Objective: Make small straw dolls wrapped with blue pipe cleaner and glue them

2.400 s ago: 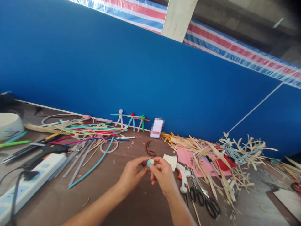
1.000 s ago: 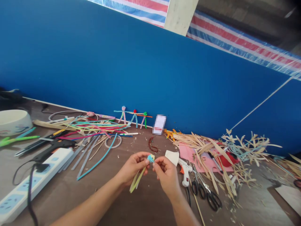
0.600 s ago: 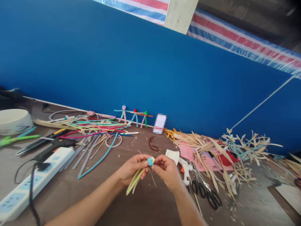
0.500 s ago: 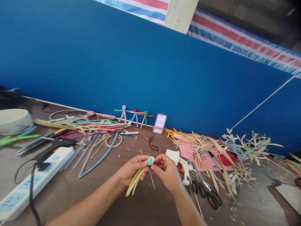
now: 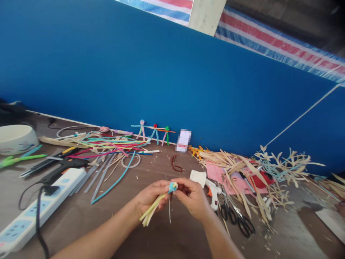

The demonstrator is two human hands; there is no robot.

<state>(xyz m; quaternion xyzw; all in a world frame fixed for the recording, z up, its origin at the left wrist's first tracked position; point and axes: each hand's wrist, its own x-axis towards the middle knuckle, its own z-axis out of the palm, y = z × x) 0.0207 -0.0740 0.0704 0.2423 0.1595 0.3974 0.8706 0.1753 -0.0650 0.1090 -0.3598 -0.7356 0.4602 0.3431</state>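
My left hand [image 5: 152, 196] pinches a bundle of pale yellow pipe cleaners [image 5: 151, 213] just below its blue-wrapped head [image 5: 172, 187]. The loose ends of the bundle hang down toward the lower left. At the right side of the head, the thumb and fingertips of my right hand [image 5: 192, 197] are closed on the blue wrapping. A thin pale wire or strand [image 5: 169, 210] dangles below the fingers; its upper attachment is hidden. Against the blue panel beyond stand three pipe-cleaner figures [image 5: 155, 133] with arms stretched sideways.
Loose pipe cleaners [image 5: 115, 143] and a black glue gun [image 5: 64, 167] lie left, behind a white power strip [image 5: 40, 212]. To the right are a white glue gun [image 5: 214, 196], scissors [image 5: 245, 226] and dried strips [image 5: 229, 162] over pink sheets. A brown beaded string [image 5: 175, 165] lies ahead.
The bundle has turned slightly in my fingers, its loose ends shifting left and fanning out. The thin strand now hangs more upright. Both hands keep their hold.
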